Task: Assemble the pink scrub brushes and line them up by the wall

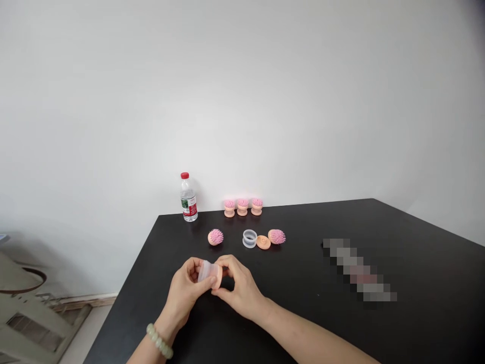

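Observation:
My left hand (185, 285) is wrapped round a translucent plastic ring (205, 271), tilted on its side above the table. On the ring's right end sits a peach-coloured disc (219, 277), which my right hand (239, 285) pinches between thumb and fingers. Beyond my hands lies a brush head (215, 237) with pink bristles, tipped over. Right of it are a second translucent ring (249, 238), a loose peach disc (263, 242) and another pink brush head (277, 236) on its side, close together in a row.
Three whole pink brushes (242, 207) stand upright by the wall at the table's back edge. A water bottle (189, 198) with a red cap stands at the back left corner of the black table (295, 313). A blurred-out long object (358, 270) lies at right.

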### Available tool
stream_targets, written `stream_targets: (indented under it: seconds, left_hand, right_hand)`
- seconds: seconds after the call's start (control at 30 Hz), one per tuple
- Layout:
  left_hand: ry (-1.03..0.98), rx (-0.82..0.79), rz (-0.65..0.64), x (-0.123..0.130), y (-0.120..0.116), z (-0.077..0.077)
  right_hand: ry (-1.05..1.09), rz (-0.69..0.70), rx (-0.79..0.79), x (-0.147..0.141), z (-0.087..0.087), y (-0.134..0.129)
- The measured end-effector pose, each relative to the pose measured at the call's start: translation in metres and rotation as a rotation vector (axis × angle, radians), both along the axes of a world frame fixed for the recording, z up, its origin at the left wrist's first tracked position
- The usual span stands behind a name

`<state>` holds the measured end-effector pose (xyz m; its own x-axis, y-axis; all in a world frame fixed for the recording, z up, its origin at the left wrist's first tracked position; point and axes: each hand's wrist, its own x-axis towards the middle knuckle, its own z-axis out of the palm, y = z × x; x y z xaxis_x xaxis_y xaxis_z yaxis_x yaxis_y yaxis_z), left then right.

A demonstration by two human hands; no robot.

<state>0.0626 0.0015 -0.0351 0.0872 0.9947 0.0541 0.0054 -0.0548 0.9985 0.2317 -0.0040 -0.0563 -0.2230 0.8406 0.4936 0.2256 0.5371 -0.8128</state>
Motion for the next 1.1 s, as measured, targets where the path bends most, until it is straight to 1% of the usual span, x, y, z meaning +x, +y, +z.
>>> stream_targets:
  seconds: [0.03, 0.1, 0.2, 0.27, 0.3, 0.37, 0.43, 0.53, 0.6, 0.63, 0.73, 0.93, 1.03, 1.1]
  left_hand:
    - [0.000, 0.009, 0.004, 0.000, 0.000, 0.000]
    - [0.007, 0.027, 0.018, 0.000, -0.001, 0.001]
    - [0.030, 0.044, 0.034, -0.002, 0.000, 0.002]
    - [0.049, 0.047, 0.042, -0.002, 0.001, 0.002]
    - [0.059, 0.044, 0.049, -0.002, 0.001, 0.000]
    - [0.081, 0.032, 0.078, -0.001, 0.003, -0.004]
    - [0.094, 0.015, 0.124, 0.001, 0.004, -0.009]
    - [0.074, -0.024, 0.185, -0.001, 0.009, -0.015]
    - [0.060, -0.042, 0.221, -0.006, 0.014, -0.016]
    - [0.065, -0.039, 0.241, -0.009, 0.016, -0.015]
    - [0.134, 0.023, 0.292, -0.021, 0.021, -0.011]
    - [0.386, 0.163, 0.312, -0.030, 0.027, -0.005]
    - [0.510, 0.216, 0.293, -0.030, 0.032, 0.000]
    - [0.592, 0.243, 0.254, -0.030, 0.038, 0.005]
  right_hand:
    - [-0.002, 0.005, -0.009, 0.000, -0.001, 0.000]
    - [0.056, 0.042, -0.084, 0.000, -0.005, 0.001]
    - [0.193, 0.171, -0.230, -0.001, -0.011, 0.006]
    - [0.225, 0.211, -0.267, -0.001, -0.013, 0.008]
    - [0.222, 0.206, -0.272, -0.002, -0.012, 0.008]
    - [0.193, 0.160, -0.266, -0.003, -0.010, 0.008]
    - [0.129, 0.094, -0.228, -0.004, -0.007, 0.006]
    - [0.003, 0.000, -0.078, -0.005, -0.006, 0.001]
    - [-0.053, -0.022, 0.016, -0.005, -0.007, -0.001]
    - [-0.057, -0.030, 0.037, -0.004, -0.008, -0.001]
    - [-0.027, -0.085, 0.015, 0.001, -0.010, 0.005]
    - [-0.086, -0.232, -0.056, 0.018, -0.009, 0.033]
    - [-0.125, -0.290, -0.089, 0.021, -0.008, 0.043]
    - [-0.147, -0.298, -0.098, 0.018, -0.006, 0.045]
